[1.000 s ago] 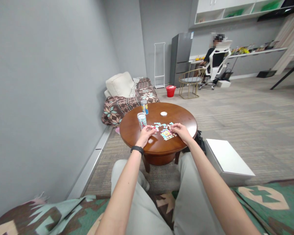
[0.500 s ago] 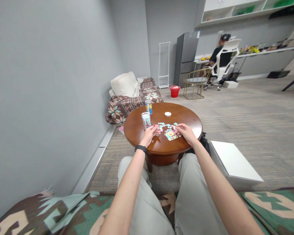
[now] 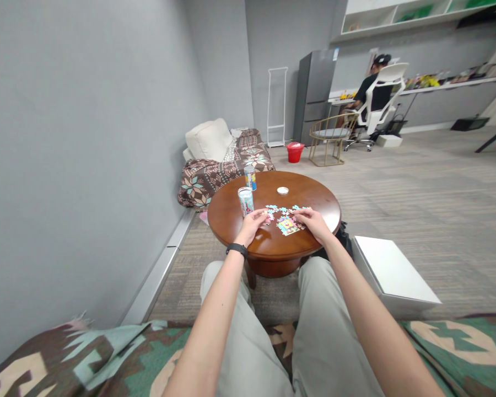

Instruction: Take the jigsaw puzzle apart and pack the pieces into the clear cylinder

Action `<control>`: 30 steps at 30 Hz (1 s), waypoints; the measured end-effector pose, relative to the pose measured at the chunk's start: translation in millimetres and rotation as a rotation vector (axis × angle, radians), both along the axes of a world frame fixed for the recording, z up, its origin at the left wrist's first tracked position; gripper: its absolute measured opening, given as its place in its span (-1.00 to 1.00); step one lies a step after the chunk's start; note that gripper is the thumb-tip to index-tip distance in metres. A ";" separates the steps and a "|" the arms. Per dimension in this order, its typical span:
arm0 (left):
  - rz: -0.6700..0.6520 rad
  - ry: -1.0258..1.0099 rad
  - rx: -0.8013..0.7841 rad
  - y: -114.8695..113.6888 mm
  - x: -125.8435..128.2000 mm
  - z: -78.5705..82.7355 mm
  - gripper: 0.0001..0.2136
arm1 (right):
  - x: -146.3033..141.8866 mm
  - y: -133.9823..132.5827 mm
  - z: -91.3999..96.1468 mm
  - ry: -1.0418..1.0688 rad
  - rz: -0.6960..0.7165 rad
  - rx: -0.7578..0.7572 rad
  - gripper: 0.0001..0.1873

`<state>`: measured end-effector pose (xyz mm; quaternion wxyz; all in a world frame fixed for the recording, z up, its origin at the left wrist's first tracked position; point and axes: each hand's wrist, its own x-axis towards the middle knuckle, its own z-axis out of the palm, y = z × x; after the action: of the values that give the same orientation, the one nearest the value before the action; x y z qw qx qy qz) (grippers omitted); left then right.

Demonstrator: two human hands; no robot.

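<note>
Round wooden bench point(image 3: 314, 190) before my knees in head view. Partly joined jigsaw puzzle point(image 3: 288, 225) near its front edge, between my hands. Left hand point(image 3: 253, 225) by printed canister point(image 3: 246, 202), right hand point(image 3: 315, 224) at puzzle's right side, fingers curled; cannot tell if either grips anything.

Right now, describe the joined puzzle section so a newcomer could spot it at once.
Find the round brown table. Between the left hand and right hand, on its near half, lies the section. Unlike the loose pieces beyond it, it forms one block with a yellow patch.
</note>
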<state>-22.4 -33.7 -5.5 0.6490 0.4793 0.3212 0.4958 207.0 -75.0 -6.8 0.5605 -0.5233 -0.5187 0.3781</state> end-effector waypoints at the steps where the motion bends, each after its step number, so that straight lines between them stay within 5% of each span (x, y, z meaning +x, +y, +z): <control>1: 0.007 0.004 -0.002 0.0 -0.2 -0.2 -0.66 | 0.2 0.8 -0.8 0.012 -0.005 -0.001 -0.66; 30: 0.072 0.051 0.085 -3.0 0.2 0.2 -0.59 | 2.9 5.1 -9.7 0.109 0.026 0.003 -0.52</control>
<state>-22.2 -36.7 -5.3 0.6015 0.5070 0.3333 0.5196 209.9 -69.8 -16.5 0.5838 -0.4942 -0.4947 0.4126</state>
